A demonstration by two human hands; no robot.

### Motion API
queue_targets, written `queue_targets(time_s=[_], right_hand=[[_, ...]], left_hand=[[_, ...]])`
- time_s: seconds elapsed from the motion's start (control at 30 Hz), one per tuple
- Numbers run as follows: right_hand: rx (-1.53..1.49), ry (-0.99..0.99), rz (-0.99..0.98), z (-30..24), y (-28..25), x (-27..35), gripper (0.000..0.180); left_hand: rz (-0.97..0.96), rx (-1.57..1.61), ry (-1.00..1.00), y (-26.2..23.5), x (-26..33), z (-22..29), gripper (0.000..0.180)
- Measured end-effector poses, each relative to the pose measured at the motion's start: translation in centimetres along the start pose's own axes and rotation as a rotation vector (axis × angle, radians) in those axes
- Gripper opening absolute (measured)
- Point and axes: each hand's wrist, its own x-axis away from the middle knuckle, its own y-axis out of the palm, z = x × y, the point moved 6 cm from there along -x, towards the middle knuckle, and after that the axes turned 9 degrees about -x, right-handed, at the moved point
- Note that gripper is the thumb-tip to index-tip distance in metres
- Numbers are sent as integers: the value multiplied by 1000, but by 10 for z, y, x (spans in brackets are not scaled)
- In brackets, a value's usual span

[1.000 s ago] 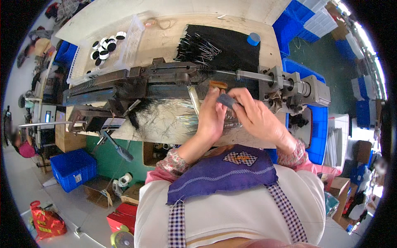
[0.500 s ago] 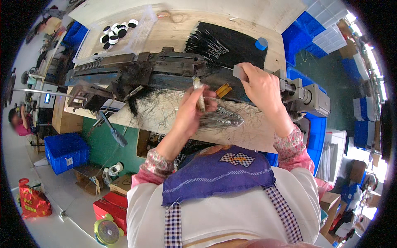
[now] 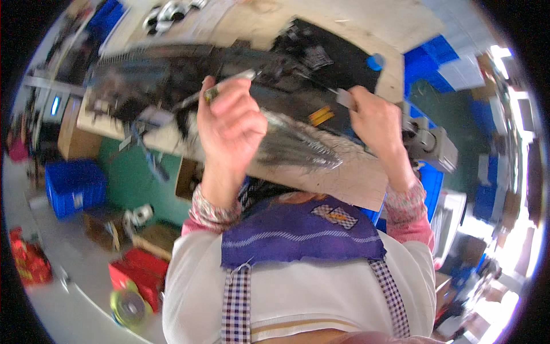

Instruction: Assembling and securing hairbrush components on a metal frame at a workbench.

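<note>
My left hand [image 3: 232, 123] is raised before the long dark machine [image 3: 172, 71], fingers curled around a slender metal tool [image 3: 230, 82] with a bright tip; blur hides its exact kind. On the right, my right hand [image 3: 375, 120] pinches a small flat grey piece [image 3: 345, 98] over the machine's right part. A thin wire seems to run leftward from that piece. Between the hands lies a yellow block [image 3: 321, 116] on the machine. A bundle of bent metal wires [image 3: 309, 152] rests on the bench in front, nearer to me.
Behind the machine lies a black cloth [image 3: 292, 40] with several wire pieces and a blue cap [image 3: 375, 62]. White round pieces [image 3: 172, 14] sit at the far left. A motor [image 3: 432, 149] stands at the right end. Blue-handled pliers [image 3: 156, 166] hang at the bench's left front.
My left hand has moved left and up with the tool, away from the machine's middle. My right hand still pinches the grey piece. The whole view has shifted and blurred.
</note>
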Motion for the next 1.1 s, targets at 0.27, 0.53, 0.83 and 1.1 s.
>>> queue_targets(time_s=[0.27,0.53,0.83,1.1], right_hand=[[-116,146,174,-29,-21,-38,33],[-291,-653,-744,-242,135,23,35],[-66,-1094,-550,-291,244,-4,42],[4,-962,-605,-287,242,-6,42]], left_hand=[[635,-918,234,-119,162,59,47],[1675,-1303,533,-308,368,126,31],[1672,-2142,-20,-458,353,181,23],[1419,-2289,-512,-499,324,216,30]])
